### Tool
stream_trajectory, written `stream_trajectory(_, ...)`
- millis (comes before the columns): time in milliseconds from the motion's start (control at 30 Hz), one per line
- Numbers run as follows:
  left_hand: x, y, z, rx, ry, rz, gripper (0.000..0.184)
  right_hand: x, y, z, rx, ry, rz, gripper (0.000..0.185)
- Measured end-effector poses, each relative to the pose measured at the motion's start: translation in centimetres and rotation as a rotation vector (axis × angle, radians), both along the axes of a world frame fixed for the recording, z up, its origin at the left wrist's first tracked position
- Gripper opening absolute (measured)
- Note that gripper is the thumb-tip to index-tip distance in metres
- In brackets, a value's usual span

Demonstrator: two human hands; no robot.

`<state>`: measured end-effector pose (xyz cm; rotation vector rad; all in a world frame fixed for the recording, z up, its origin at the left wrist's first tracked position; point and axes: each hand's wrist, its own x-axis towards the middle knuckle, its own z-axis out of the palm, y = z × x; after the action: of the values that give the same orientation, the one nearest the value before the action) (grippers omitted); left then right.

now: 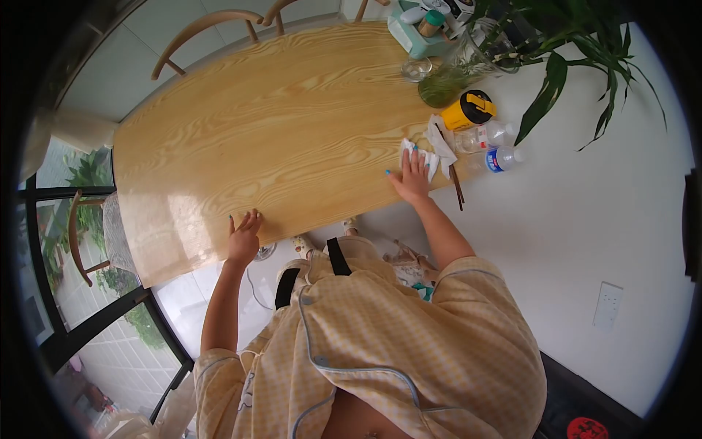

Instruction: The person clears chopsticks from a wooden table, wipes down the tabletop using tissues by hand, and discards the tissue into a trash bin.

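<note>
My right hand (412, 179) lies flat over a crumpled white tissue (434, 165) near the right end of the wooden table (278, 124), thumb spread out to the left. Beside it are another white tissue (442, 139) and a pair of dark chopsticks (457, 186), which stick out past the near table edge. My left hand (246, 235) rests on the near edge of the table, thumb apart from the fingers, with nothing seen in it.
Two clear plastic bottles (500, 159) and a yellow cup with a black lid (468, 110) stand by the wall. Behind them are a glass vase (443, 85) with a plant, a small glass (416, 69) and a light-blue box (409, 36). Wooden chairs (208, 20) stand beyond the table.
</note>
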<state>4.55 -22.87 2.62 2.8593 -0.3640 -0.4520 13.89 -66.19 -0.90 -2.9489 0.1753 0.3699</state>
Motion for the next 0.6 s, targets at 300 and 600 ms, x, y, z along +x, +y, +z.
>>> stream_trajectory(300, -0.5, 0.4, -1.0, -0.018, -0.076, -0.018, 0.05, -5.9, 12.3, 0.3, 0.153, -0.035, 0.447, 0.09)
stream_trajectory(600, -0.8, 0.3, -0.7, 0.001, -0.069, -0.044, 0.053, -12.1, 27.0, 1.5, 0.415, -0.023, 0.955, 0.085)
